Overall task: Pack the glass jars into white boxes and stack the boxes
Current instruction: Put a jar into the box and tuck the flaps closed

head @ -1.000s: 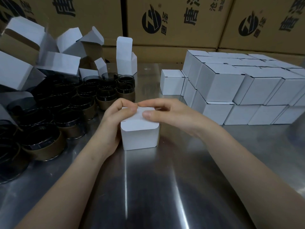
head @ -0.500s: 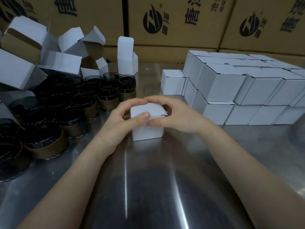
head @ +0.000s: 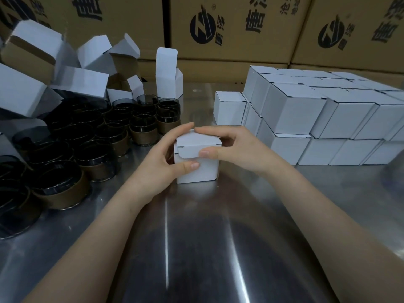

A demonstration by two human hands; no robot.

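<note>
Where brown cartons (head: 240,29) wall the far edge, the steel table (head: 196,248) lies bare from the hands to its near edge. Closed white boxes (head: 306,114) stand stacked two high on the right, with a single box (head: 229,110) just beside them. Dark glass jars (head: 91,136) crowd the left below a heap of open boxes (head: 83,82). Between the groups sits the box in hand (head: 203,173); its lid, half raised a moment ago, is now folded down. The left hand (head: 161,162) grips its left side. The right hand (head: 238,149) curls over the top, thumb pressing the tuck flap (head: 190,150).
</note>
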